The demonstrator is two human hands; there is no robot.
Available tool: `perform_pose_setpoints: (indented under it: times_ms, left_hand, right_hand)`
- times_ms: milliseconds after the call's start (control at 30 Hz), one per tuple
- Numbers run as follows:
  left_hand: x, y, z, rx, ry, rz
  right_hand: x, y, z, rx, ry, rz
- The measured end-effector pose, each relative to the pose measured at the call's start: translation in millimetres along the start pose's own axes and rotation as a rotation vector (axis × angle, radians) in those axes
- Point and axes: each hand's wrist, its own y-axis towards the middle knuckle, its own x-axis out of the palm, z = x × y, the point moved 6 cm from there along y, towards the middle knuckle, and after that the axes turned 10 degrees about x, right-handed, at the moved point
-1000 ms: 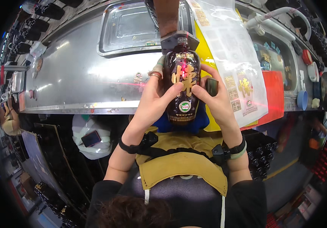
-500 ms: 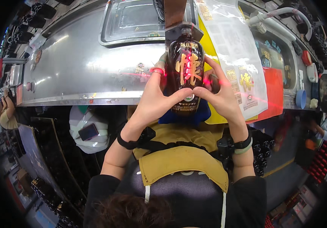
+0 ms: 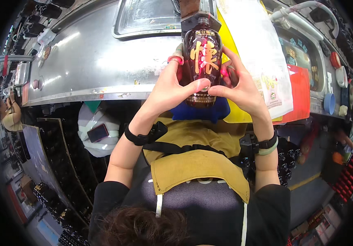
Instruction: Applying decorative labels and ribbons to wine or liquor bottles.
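Bare metal worktop (image 3: 98,61) spans the upper view, and at its front edge a dark bottle (image 3: 203,67) with gold lettering points its neck away from the person, blue material (image 3: 203,112) below its base. Left hand (image 3: 169,88) clasps one side, thumb across the front; right hand (image 3: 244,88) curves round the other, thumb pressed low on the front, a small dark object (image 3: 232,77) within its curl, too dim to identify. Rightward lie yellow (image 3: 238,117), translucent white (image 3: 273,67) and red sheets (image 3: 300,96); beyond, leftward, a metal tray (image 3: 141,24).

Phone (image 3: 97,133) on white bag (image 3: 87,118), perhaps
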Motion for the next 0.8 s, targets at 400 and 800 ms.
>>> perform_pose_setpoints:
  times_ms: [400,800]
  left_hand:
    - [4.4,1.4,12.9,-0.058,0.160,-0.025]
    - [13.9,-5.7,22.6,0.010,0.178,0.085]
  right_hand:
    - [-19.0,-2.9,-3.2,-0.073,0.031,0.041]
    - [-24.2,-15.0,-14.6,-0.121,0.118,0.166]
